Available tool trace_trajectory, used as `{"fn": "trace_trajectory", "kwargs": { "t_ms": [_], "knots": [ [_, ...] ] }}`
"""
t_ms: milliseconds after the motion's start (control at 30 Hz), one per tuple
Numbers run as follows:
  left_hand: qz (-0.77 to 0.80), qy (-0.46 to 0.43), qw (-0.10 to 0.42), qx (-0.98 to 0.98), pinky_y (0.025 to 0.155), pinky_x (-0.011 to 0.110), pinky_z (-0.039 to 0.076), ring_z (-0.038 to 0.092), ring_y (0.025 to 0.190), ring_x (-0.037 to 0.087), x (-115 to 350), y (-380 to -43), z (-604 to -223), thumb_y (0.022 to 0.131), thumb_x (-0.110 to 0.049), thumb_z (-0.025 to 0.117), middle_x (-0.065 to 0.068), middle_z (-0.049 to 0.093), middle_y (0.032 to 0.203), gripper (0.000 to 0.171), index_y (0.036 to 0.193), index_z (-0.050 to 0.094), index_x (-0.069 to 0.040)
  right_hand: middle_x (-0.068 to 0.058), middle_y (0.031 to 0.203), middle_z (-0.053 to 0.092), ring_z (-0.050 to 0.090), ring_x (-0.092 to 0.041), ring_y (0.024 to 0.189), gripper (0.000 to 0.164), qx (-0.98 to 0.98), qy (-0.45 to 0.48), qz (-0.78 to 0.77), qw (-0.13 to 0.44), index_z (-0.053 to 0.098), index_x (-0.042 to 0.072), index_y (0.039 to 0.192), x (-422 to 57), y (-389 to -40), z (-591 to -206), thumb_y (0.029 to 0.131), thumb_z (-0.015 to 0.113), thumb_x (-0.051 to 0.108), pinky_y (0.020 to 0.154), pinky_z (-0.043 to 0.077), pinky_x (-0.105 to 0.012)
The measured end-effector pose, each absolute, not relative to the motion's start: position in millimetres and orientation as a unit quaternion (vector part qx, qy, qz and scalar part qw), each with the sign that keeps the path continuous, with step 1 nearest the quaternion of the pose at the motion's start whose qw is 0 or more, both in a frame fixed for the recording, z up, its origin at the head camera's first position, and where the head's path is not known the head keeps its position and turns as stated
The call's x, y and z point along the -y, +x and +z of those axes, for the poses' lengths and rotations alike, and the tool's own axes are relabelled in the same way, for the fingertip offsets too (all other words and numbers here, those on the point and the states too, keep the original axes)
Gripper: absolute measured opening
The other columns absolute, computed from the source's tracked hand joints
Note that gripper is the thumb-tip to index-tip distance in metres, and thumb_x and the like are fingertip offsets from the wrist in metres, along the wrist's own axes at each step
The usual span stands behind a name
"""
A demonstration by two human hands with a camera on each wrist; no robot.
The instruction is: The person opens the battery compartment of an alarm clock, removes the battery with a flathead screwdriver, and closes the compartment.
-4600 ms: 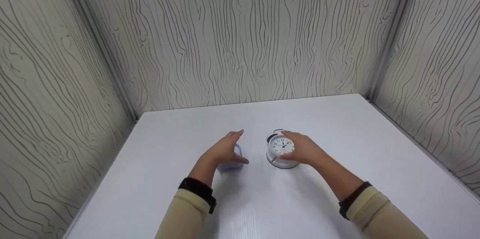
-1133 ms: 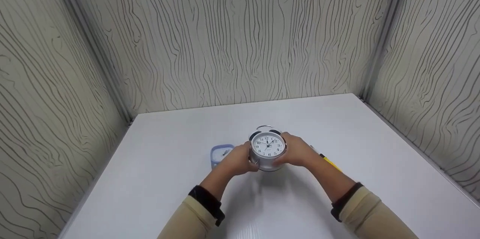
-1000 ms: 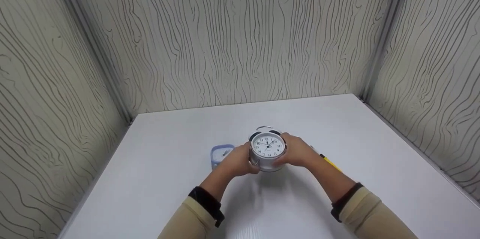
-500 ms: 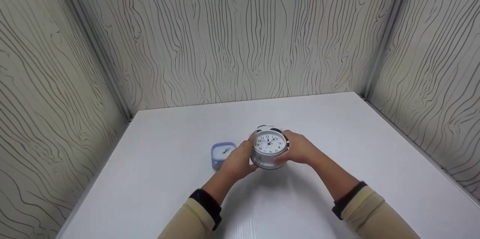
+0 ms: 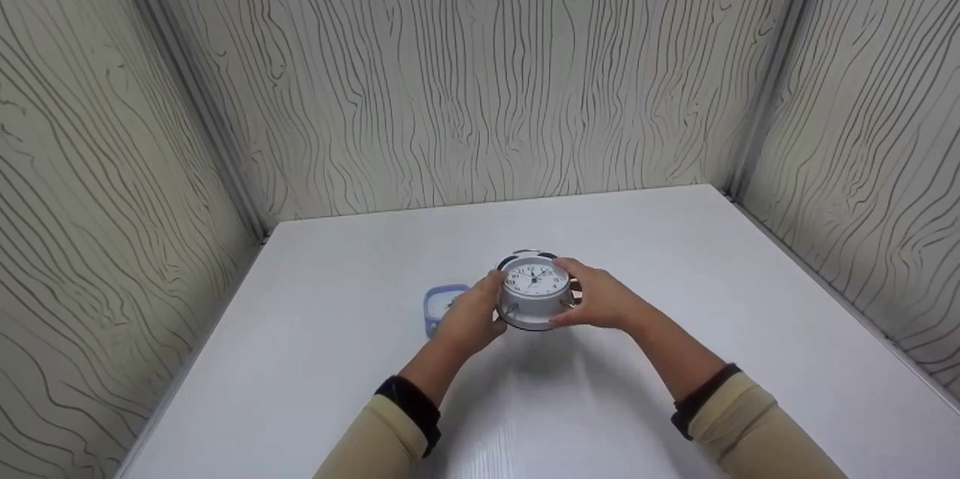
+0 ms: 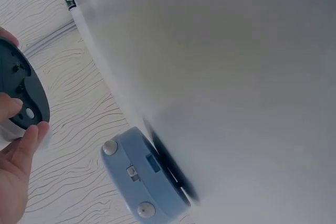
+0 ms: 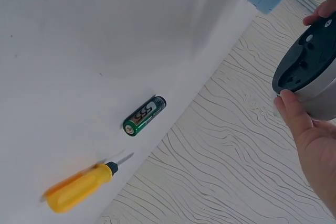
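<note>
Both hands hold a round white twin-bell alarm clock [image 5: 535,280] above the white table, its face tipped up and its short metal legs pointing at me. My left hand [image 5: 471,316] grips its left side, fingers along the rim. On the right side, my right hand [image 5: 602,297] pinches the rim with the thumb low near a leg. The wrist views show the clock's dark back [image 6: 32,90] with small knobs, and fingertips touching its edge. Just left of my left hand stands a small blue clock [image 5: 442,304], partly covered by that hand.
In the right wrist view, a green battery [image 7: 144,115] and a yellow-handled screwdriver [image 7: 79,187] lie on the table [image 5: 315,329]. My right forearm hides them in the head view. Wood-patterned panels [image 5: 480,73] enclose the table at the back and sides.
Earlier my left hand was at the blue clock; it then joined the right hand on the white alarm clock. Over the last second the alarm clock has tipped back, its face turning upward.
</note>
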State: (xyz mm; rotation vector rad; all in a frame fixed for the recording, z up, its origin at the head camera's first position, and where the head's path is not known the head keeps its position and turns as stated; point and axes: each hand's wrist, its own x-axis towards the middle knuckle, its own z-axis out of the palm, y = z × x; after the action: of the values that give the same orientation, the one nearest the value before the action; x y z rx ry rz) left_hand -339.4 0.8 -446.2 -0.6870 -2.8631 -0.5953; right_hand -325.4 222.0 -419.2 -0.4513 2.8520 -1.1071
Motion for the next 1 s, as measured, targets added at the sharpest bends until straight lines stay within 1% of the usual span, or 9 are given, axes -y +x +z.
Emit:
{"fn": "trace_trajectory", "kwargs": {
  "t_ms": [133, 233, 433, 500, 567, 700, 767, 900, 1000],
  "knots": [
    [-0.236, -0.220, 0.061, 0.944, 0.079, 0.025, 0.051, 0.061, 0.098, 0.015, 2.1, -341.7, -442.7, 0.072, -0.010, 0.076, 0.003, 0.056, 0.122, 0.070, 0.128, 0.035, -0.023, -0.004, 0.142, 0.037, 0.043, -0.026, 0.125, 0.106, -0.927, -0.186, -0.325, 0.014, 0.024, 0.017, 0.145, -223.7, -324.9, -417.8, 0.059, 0.086, 0.028, 0.097, 0.041, -0.039],
    [-0.259, -0.218, 0.053, 0.939, 0.076, 0.023, 0.052, 0.061, 0.097, 0.015, 4.1, -343.2, -438.6, 0.073, -0.009, 0.075, 0.001, 0.054, 0.126, 0.071, 0.130, 0.036, -0.024, -0.003, 0.139, 0.041, 0.047, -0.023, 0.122, 0.096, -0.936, -0.184, -0.300, -0.010, 0.027, 0.019, 0.143, -223.8, -325.6, -419.3, 0.065, 0.083, 0.016, 0.096, 0.042, -0.037],
    [-0.276, -0.233, 0.054, 0.931, 0.076, 0.024, 0.052, 0.061, 0.099, 0.015, 9.7, -344.8, -431.4, 0.078, -0.008, 0.070, -0.001, 0.049, 0.134, 0.076, 0.138, 0.028, -0.029, -0.004, 0.130, 0.049, 0.053, -0.022, 0.114, 0.079, -0.935, -0.180, -0.303, -0.038, 0.033, 0.018, 0.137, -225.4, -326.3, -421.6, 0.072, 0.076, 0.008, 0.093, 0.045, -0.038],
    [-0.277, -0.244, 0.060, 0.927, 0.076, 0.023, 0.051, 0.062, 0.098, 0.013, 11.7, -345.0, -429.8, 0.080, -0.008, 0.068, -0.001, 0.049, 0.134, 0.078, 0.142, 0.025, -0.030, -0.003, 0.128, 0.051, 0.055, -0.022, 0.112, 0.076, -0.927, -0.186, -0.323, -0.039, 0.035, 0.019, 0.136, -227.4, -327.1, -421.4, 0.073, 0.075, 0.007, 0.092, 0.045, -0.038],
    [-0.275, -0.257, 0.076, 0.923, 0.074, 0.021, 0.051, 0.063, 0.092, 0.011, 13.6, -345.0, -428.1, 0.082, -0.009, 0.066, 0.000, 0.054, 0.129, 0.078, 0.144, 0.024, -0.028, -0.004, 0.125, 0.053, 0.057, -0.022, 0.109, 0.073, -0.918, -0.196, -0.341, -0.042, 0.037, 0.018, 0.135, -230.2, -328.1, -420.9, 0.074, 0.074, 0.006, 0.090, 0.047, -0.038],
    [-0.252, -0.268, 0.102, 0.924, 0.067, 0.018, 0.049, 0.063, 0.081, 0.006, 15.4, -344.5, -424.0, 0.086, -0.015, 0.063, 0.000, 0.062, 0.117, 0.075, 0.146, 0.021, -0.026, -0.005, 0.118, 0.058, 0.061, -0.022, 0.101, 0.067, -0.909, -0.206, -0.358, -0.054, 0.041, 0.018, 0.135, -234.4, -331.1, -419.4, 0.076, 0.071, 0.005, 0.086, 0.050, -0.037],
    [-0.246, -0.262, 0.107, 0.927, 0.067, 0.018, 0.049, 0.062, 0.081, 0.005, 14.8, -344.0, -421.8, 0.088, -0.020, 0.061, -0.001, 0.063, 0.114, 0.071, 0.146, 0.021, -0.027, -0.006, 0.117, 0.060, 0.061, -0.022, 0.101, 0.064, -0.907, -0.206, -0.363, -0.060, 0.041, 0.018, 0.135, -235.6, -332.4, -419.3, 0.079, 0.069, 0.007, 0.085, 0.050, -0.035],
    [-0.254, -0.232, 0.116, 0.932, 0.067, 0.023, 0.049, 0.062, 0.079, 0.007, 11.3, -343.4, -419.0, 0.091, -0.028, 0.056, -0.001, 0.065, 0.110, 0.060, 0.144, 0.027, -0.027, -0.009, 0.123, 0.057, 0.058, -0.023, 0.108, 0.058, -0.895, -0.204, -0.392, -0.063, 0.039, 0.015, 0.138, -236.1, -334.3, -420.7, 0.085, 0.065, 0.018, 0.087, 0.049, -0.035],
    [-0.264, -0.211, 0.137, 0.931, 0.073, 0.028, 0.051, 0.064, 0.086, 0.012, 7.7, -343.2, -416.9, 0.092, -0.033, 0.053, 0.001, 0.065, 0.111, 0.052, 0.140, 0.036, -0.024, -0.010, 0.124, 0.057, 0.059, -0.023, 0.106, 0.059, -0.885, -0.187, -0.421, -0.069, 0.038, 0.015, 0.140, -233.4, -334.9, -421.3, 0.088, 0.061, 0.029, 0.084, 0.051, -0.035]
  ]
}}
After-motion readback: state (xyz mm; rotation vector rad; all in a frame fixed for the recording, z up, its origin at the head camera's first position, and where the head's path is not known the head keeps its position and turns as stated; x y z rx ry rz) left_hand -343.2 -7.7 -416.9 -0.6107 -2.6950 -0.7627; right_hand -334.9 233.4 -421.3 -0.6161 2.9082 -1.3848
